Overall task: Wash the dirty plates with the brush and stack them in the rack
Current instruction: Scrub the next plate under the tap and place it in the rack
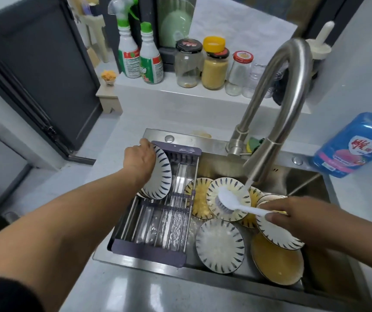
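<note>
left hand (pixel 139 159): 1 plate (pixel 161 176) | right hand (pixel 293 215): 1 brush (pixel 232 202) | sink (pixel 304 181): ~7 plates (pixel 220 243)

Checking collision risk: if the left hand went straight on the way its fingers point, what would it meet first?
Probably the sink's steel back ledge, just beyond the plate the left hand grips in the rack; depth is unclear.

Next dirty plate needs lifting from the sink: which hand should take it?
Probably the left hand: it only holds the racked plate, while the right hand grips the brush.
</note>
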Motion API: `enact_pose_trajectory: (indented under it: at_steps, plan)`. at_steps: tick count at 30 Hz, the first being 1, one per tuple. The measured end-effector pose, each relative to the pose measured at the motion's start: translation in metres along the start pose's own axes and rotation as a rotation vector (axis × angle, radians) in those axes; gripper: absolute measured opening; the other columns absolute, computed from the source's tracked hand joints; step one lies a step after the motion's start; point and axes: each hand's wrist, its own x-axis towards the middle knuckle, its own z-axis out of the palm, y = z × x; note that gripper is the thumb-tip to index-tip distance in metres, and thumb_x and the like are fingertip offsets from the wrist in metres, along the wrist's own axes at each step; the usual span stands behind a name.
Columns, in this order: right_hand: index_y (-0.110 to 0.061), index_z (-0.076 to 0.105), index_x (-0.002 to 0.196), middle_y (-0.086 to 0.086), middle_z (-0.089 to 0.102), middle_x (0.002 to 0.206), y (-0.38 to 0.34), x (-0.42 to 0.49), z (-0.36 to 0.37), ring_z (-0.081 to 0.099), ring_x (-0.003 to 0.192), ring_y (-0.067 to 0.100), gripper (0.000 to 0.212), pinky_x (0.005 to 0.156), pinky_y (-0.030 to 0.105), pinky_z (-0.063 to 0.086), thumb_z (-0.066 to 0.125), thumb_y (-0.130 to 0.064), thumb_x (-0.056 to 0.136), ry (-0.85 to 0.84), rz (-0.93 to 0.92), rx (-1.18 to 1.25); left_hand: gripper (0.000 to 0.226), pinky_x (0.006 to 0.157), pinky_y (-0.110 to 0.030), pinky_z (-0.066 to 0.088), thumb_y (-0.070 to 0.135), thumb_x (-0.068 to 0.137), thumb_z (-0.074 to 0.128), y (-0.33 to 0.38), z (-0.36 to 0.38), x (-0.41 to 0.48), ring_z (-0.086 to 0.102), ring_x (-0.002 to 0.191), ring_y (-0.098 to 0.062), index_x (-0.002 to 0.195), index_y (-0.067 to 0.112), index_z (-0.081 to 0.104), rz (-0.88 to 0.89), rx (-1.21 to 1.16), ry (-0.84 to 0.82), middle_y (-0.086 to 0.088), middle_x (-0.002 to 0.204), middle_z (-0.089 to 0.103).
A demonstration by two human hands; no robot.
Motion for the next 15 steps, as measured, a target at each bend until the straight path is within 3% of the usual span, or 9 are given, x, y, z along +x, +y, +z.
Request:
enact_pose_trajectory:
  at_steps: [6,12,15]
  plan:
    - [-0.060,0.051,0.132,-0.023,0.060,0.130,-0.018,0.007,0.000,0.059,0.102,0.002,0.034,0.091,0.030,0.054,0.044,-0.061,0.099,0.025,0.002,-0.036,0.060,0.062,-0.029,0.039,0.011,0.087,0.066,-0.018,0.007,-0.003,0.067,0.094,-0.021,0.140,0.003,0.039,0.028,-0.043,-0.017,-0.013,0.126,0.045]
    - [-0.057,0.050,0.136,-0.022,0.062,0.127,-0.030,0.008,-0.003,0.060,0.098,0.003,0.037,0.087,0.030,0.056,0.043,-0.059,0.100,0.051,-0.024,-0.046,0.055,0.046,-0.028,0.025,0.014,0.091,0.059,-0.021,0.008,-0.002,0.058,0.071,-0.015,0.141,0.004,0.038,0.052,0.005,0.040,-0.013,0.128,0.044]
    - [-0.057,0.047,0.138,-0.023,0.062,0.123,-0.029,0.009,-0.002,0.060,0.096,0.003,0.039,0.087,0.032,0.056,0.042,-0.061,0.100,0.064,-0.017,-0.050,0.051,0.051,-0.029,0.036,0.012,0.090,0.056,-0.003,0.000,-0.003,0.051,0.065,-0.016,0.138,0.003,0.041,0.121,0.006,0.122,-0.013,0.126,0.045]
